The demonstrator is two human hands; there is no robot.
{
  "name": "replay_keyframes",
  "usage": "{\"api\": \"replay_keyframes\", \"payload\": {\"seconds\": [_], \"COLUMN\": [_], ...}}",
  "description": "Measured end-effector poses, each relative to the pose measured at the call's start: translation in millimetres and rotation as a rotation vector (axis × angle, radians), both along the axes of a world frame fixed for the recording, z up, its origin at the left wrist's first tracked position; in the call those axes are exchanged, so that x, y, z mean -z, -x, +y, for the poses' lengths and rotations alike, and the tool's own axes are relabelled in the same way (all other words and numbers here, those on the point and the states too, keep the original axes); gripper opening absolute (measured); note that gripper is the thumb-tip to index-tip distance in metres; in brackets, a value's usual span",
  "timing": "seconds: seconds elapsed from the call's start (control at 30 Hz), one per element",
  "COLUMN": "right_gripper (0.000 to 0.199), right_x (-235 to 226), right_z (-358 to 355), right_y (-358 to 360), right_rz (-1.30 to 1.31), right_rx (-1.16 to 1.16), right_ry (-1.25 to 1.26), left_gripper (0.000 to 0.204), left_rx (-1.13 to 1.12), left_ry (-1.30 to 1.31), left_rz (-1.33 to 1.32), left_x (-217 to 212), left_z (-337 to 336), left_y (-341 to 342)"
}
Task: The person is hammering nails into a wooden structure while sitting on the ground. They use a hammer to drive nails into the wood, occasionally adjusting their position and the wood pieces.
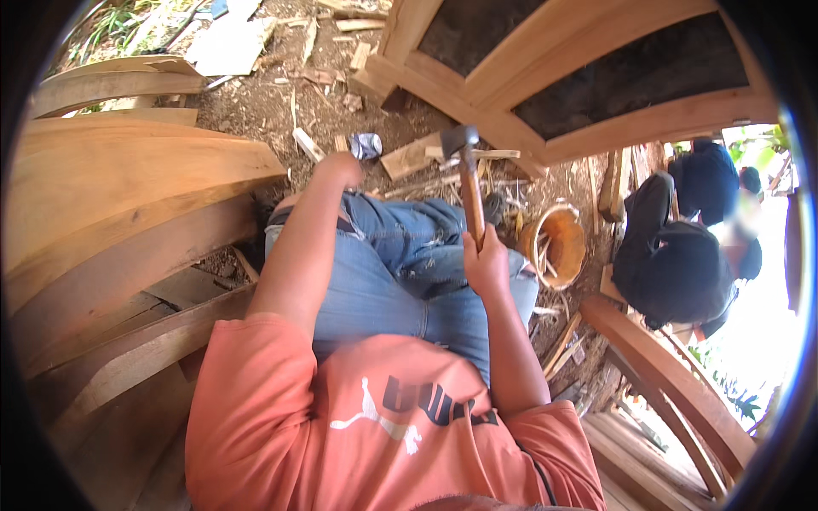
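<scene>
My right hand (pixel 486 262) is closed around the wooden handle of a hammer (pixel 471 192). The hammer stands up from my fist above my jeans, its dark metal head at the top. My left arm reaches forward over my left thigh, with the left hand (pixel 343 170) bent down near the knee. The fingers of that hand are turned away and hidden, so I cannot see whether they hold anything. Just beyond it on the ground lie a pale wood strip (pixel 308 145) and a crumpled blue-and-white wrapper or can (pixel 366 146).
A large curved wooden piece (pixel 136 162) stands close on my left. At the upper right is a wooden frame (pixel 528 140) with dark panels. An orange-brown bucket (pixel 573 230) with wood scraps stands right of my leg. A dark-clothed person (pixel 682 255) bends at the far right.
</scene>
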State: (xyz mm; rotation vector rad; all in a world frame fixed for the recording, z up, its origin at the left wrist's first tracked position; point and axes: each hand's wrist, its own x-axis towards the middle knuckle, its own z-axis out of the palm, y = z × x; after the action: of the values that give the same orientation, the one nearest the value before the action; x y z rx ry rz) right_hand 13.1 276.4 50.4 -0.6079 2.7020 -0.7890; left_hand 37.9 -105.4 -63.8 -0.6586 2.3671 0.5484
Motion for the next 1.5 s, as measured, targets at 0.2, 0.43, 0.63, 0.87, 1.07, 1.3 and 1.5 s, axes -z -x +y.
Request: {"api": "replay_keyframes", "payload": {"seconds": [0.2, 0.43, 0.63, 0.87, 1.07, 1.3, 1.5], "right_gripper": [0.019, 0.035, 0.035, 0.028, 0.031, 0.031, 0.030], "right_x": [-3.4, -2.4, 33.7, 50.3, 59.8, 59.0, 52.0], "right_z": [38.9, 89.1, 112.6, 122.1, 119.7, 118.9, 112.8], "right_y": [-5.2, -8.1, 28.2, 39.3, 52.7, 56.5, 52.6], "right_rz": [-0.469, -0.752, -1.093, -1.221, -1.321, -1.317, -1.261], "right_rx": [0.262, 0.309, 0.382, 0.508, 0.486, 0.414, 0.429], "right_ry": [0.522, 1.162, 1.474, 1.582, 1.589, 1.608, 1.514], "left_gripper": [0.047, 0.032, 0.034, 0.026, 0.019, 0.029, 0.034], "left_rx": [-0.009, 0.083, 0.341, 0.468, 0.557, 0.135, -0.701], "left_ry": [0.018, -0.012, -0.053, 0.166, 0.262, 0.069, -0.778], "left_rz": [0.059, 0.361, 0.565, 0.756, 0.492, 0.634, 0.699], "left_x": [-9.7, -33.7, 0.1, 85.1, 104.1, 34.9, -51.8], "left_z": [12.8, 77.7, 172.1, 269.6, 278.5, 218.9, 113.8], "left_y": [-13.9, 14.1, 86.3, 180.4, 206.1, 178.7, 120.7]}}
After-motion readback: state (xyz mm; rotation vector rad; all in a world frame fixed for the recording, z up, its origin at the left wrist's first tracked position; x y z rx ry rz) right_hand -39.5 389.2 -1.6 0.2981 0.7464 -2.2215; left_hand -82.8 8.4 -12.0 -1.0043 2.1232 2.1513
